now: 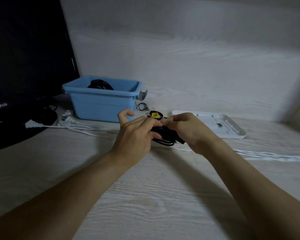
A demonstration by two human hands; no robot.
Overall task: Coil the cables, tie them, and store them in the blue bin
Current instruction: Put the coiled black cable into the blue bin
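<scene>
Home desk: monitor (24,66), wood-grain tabletop (145,196).

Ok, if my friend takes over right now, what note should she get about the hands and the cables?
Left hand and right hand: both grip the coiled black cable just above the table; whether it is tied yet cannot be seen.
Blue bin: back left, one black coil already inside.
Left: finish tying this bundle, bin it, then coil the loose white cable lying by the bin and running off to the right.
Ties look to be by the yellow-and-black roll.
</scene>
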